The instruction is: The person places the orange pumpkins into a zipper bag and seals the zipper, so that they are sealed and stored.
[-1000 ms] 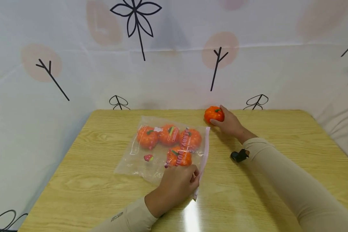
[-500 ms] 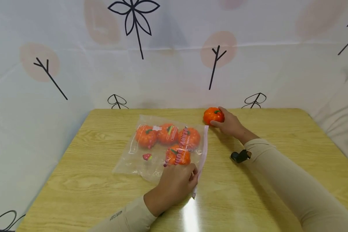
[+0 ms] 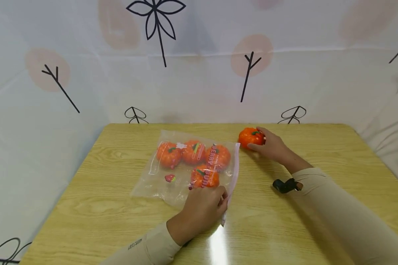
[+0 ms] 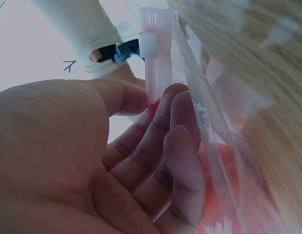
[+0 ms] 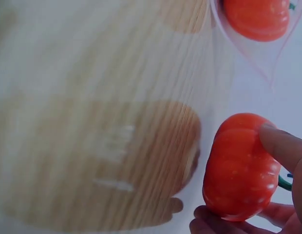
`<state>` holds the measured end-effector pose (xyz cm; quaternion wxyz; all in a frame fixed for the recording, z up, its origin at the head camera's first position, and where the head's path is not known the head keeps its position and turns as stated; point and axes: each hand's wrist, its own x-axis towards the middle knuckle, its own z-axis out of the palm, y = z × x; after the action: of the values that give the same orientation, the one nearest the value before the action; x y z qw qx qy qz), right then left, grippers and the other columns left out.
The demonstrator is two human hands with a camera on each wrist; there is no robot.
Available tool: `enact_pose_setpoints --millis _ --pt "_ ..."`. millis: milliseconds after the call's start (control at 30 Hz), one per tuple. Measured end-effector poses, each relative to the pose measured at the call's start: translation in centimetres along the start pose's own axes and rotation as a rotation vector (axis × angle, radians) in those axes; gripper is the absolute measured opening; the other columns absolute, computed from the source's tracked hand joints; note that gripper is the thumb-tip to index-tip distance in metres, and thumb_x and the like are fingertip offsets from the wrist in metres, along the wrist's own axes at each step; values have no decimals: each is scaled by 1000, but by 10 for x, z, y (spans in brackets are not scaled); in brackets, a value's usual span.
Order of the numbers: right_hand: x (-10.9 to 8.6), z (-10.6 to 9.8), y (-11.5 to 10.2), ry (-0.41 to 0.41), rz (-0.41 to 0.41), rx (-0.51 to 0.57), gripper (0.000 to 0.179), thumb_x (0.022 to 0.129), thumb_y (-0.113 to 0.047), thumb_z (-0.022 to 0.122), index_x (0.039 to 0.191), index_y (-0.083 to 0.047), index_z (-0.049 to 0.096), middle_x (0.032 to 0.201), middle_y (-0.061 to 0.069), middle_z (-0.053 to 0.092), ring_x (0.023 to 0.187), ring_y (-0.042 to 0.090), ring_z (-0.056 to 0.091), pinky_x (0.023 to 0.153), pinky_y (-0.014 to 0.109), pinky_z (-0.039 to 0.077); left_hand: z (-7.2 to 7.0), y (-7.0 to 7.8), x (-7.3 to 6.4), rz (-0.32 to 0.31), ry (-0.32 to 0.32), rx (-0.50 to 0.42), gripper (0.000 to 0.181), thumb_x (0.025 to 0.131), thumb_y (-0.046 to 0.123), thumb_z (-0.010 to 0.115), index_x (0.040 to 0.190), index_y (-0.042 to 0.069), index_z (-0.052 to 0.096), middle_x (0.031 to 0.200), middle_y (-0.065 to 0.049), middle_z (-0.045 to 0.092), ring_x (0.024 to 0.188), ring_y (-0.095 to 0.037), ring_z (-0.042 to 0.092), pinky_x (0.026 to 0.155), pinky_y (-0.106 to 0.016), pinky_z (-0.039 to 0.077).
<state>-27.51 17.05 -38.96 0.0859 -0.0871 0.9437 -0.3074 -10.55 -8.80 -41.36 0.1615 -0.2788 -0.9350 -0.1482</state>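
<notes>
A clear zip bag (image 3: 156, 186) with a pink zip edge lies on the table, several orange toy pumpkins (image 3: 168, 155) inside it. My left hand (image 3: 199, 208) pinches the bag's zip edge near its front end; in the left wrist view, thumb and finger hold the pink strip (image 4: 158, 73) below a white slider (image 4: 147, 45). Beyond the bag's far right corner, my right hand (image 3: 273, 147) grips another orange pumpkin (image 3: 251, 137) with a green stem. The right wrist view has this pumpkin (image 5: 241, 165) between thumb and fingers, with the bag's mouth (image 5: 270, 73) apart from it.
The wooden table (image 3: 96, 221) carries the bag and reaches back to a white patterned cloth (image 3: 199, 88). A black wrist camera (image 3: 285, 186) hangs under the right forearm.
My right hand has moved slightly right and nearer with the pumpkin, away from the table's far edge. The left hand and the bag keep their place.
</notes>
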Motion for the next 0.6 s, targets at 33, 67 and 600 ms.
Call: enact_pose_setpoints --millis 33,67,600 --pt "-3 1 0 7 -8 10 88 95 -44 64 158 -1 17 156 33 29 137 50 40 110 60 37 0 0 0 0 -2 2 8 87 27 72 81 24 69 56 17 53 48 2 45 46 -20 31" --pt "-6 2 1 14 -14 19 89 95 -44 64 157 -1 18 156 33 30 135 50 42 109 60 39 0 0 0 -2 -4 4 8 87 27 72 81 24 68 56 17 53 48 2 45 46 -20 31" --pt "-54 10 -8 114 -64 117 88 91 -45 69 154 0 25 156 27 33 123 47 51 98 58 49 -1 1 1 -28 -34 -19 10 85 26 72 79 23 64 55 17 46 47 3 37 45 -17 26"
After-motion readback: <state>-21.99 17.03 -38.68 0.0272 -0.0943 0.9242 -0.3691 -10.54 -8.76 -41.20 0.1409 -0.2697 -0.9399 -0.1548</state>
